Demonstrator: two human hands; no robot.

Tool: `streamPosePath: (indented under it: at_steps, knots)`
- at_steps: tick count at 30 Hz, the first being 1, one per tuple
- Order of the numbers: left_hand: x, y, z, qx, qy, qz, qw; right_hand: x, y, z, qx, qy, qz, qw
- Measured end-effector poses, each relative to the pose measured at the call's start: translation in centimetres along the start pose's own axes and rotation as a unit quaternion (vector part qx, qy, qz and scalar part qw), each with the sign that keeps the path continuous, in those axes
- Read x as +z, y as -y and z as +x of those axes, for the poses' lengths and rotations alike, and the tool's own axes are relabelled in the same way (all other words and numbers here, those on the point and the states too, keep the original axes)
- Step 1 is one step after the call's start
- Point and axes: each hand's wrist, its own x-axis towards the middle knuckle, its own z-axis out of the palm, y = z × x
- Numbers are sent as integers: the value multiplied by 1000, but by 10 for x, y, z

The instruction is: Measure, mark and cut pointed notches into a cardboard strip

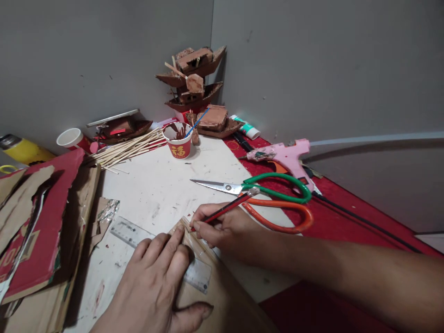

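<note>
A red and black pencil (226, 209) is gripped in my right hand (225, 229), its lower end down at the edge of a brown cardboard piece (218, 300). My left hand (157, 273) lies over a clear ruler (198, 275) and the cardboard, with its fingers stretched forward and thumb out to the side. The index fingertip presses near the cardboard's far corner, close to the pencil. The ruler's other end (126, 230) sticks out left of my hand, over the white board. Scissors (229, 187) with one green and one orange handle lie just beyond my right hand.
Cardboard sheets (65, 222) are piled at the left. Thin wooden sticks (130, 145) lie behind, beside a red paper cup (178, 148) with brown paint. Brown model boats (197, 95) stand in the corner. A pink glue gun (287, 155) and its black cord are at the right.
</note>
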Motion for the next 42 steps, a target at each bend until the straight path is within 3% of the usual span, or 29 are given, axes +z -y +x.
streamPosePath:
  at_steps: [15,23,27,31,42]
  knots:
    - [1,1,0,4,15,15,1000,-9,12,-8,-46,86,-19,995]
    - [-3,1,-9,15,9,44,999,-4,1,-1,3,-23,64,998]
    - [0,-1,-25,76,-6,125,989,-3,0,1,-5,-20,65,998]
    - [5,-2,-43,115,42,168,978,-2,0,1,0,-27,62,998]
    - [6,-3,-57,111,49,165,979,-2,2,1,-10,-12,61,998]
